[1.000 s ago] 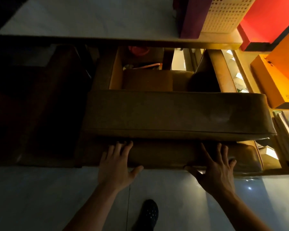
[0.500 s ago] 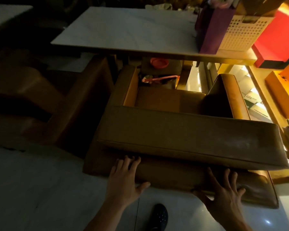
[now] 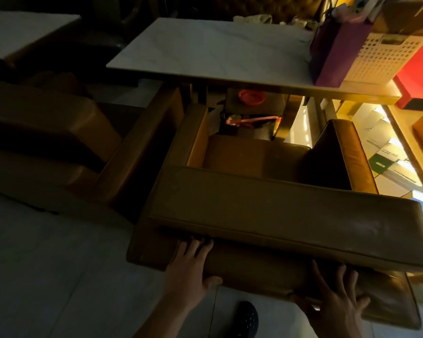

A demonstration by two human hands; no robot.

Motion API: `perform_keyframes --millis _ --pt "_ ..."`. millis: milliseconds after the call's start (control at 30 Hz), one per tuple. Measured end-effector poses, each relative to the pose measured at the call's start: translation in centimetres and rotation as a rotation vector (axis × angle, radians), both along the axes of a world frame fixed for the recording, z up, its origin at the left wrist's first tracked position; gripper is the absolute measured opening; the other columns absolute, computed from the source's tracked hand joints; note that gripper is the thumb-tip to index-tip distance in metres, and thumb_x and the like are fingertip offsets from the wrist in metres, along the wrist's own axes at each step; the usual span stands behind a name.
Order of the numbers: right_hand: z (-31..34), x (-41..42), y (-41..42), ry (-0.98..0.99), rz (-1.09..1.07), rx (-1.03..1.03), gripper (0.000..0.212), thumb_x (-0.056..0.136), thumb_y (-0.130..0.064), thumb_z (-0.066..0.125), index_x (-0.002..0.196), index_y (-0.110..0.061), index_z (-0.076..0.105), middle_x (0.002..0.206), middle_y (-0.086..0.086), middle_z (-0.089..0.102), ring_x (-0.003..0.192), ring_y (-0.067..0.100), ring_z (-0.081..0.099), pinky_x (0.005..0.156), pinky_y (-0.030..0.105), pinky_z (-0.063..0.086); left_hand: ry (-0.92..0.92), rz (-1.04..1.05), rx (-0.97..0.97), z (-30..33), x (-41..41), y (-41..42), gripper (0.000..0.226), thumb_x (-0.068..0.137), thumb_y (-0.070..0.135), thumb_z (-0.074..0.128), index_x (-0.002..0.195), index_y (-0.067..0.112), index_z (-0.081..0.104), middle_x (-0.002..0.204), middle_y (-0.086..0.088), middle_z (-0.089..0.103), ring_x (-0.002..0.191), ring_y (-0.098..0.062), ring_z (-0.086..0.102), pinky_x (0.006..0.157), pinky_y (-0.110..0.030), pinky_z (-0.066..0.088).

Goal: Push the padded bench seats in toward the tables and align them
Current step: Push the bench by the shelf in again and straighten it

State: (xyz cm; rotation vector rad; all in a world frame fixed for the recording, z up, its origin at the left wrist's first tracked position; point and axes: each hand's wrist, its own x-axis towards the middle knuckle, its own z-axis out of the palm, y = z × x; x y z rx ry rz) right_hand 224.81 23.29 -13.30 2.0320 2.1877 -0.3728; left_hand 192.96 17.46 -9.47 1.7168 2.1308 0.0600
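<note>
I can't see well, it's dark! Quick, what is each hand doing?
Left hand: open, flat against the back of the bench seat.
Right hand: open, fingers spread, pressed on the same seat's lower edge.

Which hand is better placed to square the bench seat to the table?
Probably right. The right hand presses the bench seat at the corner sticking out farther from the table; the left hand sits nearer the tucked-in end.

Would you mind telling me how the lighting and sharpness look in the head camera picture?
Head view: dim overall, the left bench nearly lost in shadow; warm light spills in at right under the marble table; wide-angle bending shows at the edges; the left hand and right hand on the padded bench seat look slightly soft.
</note>
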Motion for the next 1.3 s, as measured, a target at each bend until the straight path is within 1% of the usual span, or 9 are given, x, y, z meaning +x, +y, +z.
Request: perform_keyframes --millis 133,267,333,400,567,700,967,1200,1300 --pt "0.0 -1.2 2.9 -0.060 -0.022 -0.012 0.110 0.056 -0.090 0.040 0.152 -0.038 0.027 0.159 0.023 0.020 0.146 0.046 0.006 0.097 0.077 0.033 -0.029 0.033 0.029 -0.3 -1.1 2.8 0.085 0.080 0.072 0.057 0.149 0.044 0.017 0.151 0.016 0.020 0.141 -0.021 0.009 0.109 -0.044 0.034" --pt "-0.1 -2.4 6.7 -0.005 0.012 0.058 0.102 0.060 -0.085 0.052 0.147 -0.031 0.045 0.152 0.028 0.030 0.142 0.049 0.016 0.091 0.080 0.033 -0.008 0.043 0.073 -1.2 -2.5 6.3 0.086 0.078 0.074 0.056 0.149 0.042 0.019 0.151 0.014 0.025 0.141 -0.020 0.010 0.113 -0.043 0.030" --pt "-0.3 -2.8 8.7 -0.009 0.036 0.082 0.098 0.065 -0.090 0.048 0.144 -0.031 0.049 0.149 0.028 0.033 0.140 0.051 0.021 0.089 0.079 0.034 0.008 0.032 0.100 -1.6 -3.1 8.2 0.086 0.079 0.073 0.055 0.150 0.039 0.020 0.151 0.013 0.027 0.142 -0.020 0.009 0.116 -0.042 0.025" --pt "-0.3 -3.3 11.0 -0.035 0.058 0.097 0.099 0.067 -0.092 0.039 0.147 -0.034 0.044 0.150 0.027 0.031 0.141 0.049 0.019 0.091 0.076 0.037 0.017 0.034 0.119 -1.6 -3.7 10.2 0.086 0.080 0.072 0.055 0.150 0.038 0.021 0.151 0.012 0.028 0.141 -0.020 0.008 0.118 -0.041 0.021" --pt "0.1 -5.0 15.6 -0.075 0.058 0.075 0.104 0.065 -0.092 0.032 0.154 -0.040 0.021 0.157 0.020 0.017 0.145 0.043 0.007 0.101 0.071 0.036 0.026 0.052 0.152 -1.7 -5.2 14.8 0.085 0.078 0.071 0.059 0.149 0.037 0.025 0.149 0.010 0.031 0.140 -0.020 0.012 0.117 -0.040 0.022" --pt "0.3 -6.0 17.1 -0.092 0.071 0.101 0.102 0.067 -0.091 0.032 0.154 -0.037 0.025 0.155 0.023 0.021 0.143 0.045 0.013 0.100 0.072 0.036 0.011 0.071 0.157 -1.8 -6.1 16.1 0.087 0.077 0.070 0.061 0.148 0.036 0.026 0.150 0.010 0.031 0.141 -0.020 0.012 0.117 -0.040 0.020" --pt "0.5 -6.2 16.0 -0.094 0.058 0.048 0.108 0.061 -0.095 0.023 0.155 -0.041 0.017 0.160 0.020 0.012 0.145 0.044 0.008 0.103 0.069 0.035 0.000 0.062 0.125 -0.7 -6.3 15.0 0.087 0.080 0.070 0.058 0.150 0.037 0.020 0.154 0.005 0.025 0.143 -0.024 0.010 0.118 -0.040 0.015" --pt "0.5 -7.3 13.4 -0.071 0.042 0.076 0.096 0.071 -0.086 0.045 0.151 -0.033 0.036 0.153 0.026 0.028 0.140 0.048 0.021 0.093 0.073 0.037 0.027 0.022 0.145 -0.9 -7.4 13.5 0.087 0.079 0.073 0.056 0.150 0.036 0.023 0.149 0.008 0.030 0.142 -0.022 0.014 0.119 -0.039 0.013" --pt "0.2 -7.4 13.2 -0.082 0.052 0.053 0.096 0.071 -0.084 0.047 0.150 -0.030 0.039 0.151 0.026 0.029 0.138 0.050 0.022 0.089 0.075 0.038 0.034 0.002 0.142 -1.1 -7.8 13.4 0.086 0.078 0.073 0.056 0.150 0.035 0.026 0.148 0.008 0.033 0.141 -0.022 0.017 0.119 -0.039 0.010"
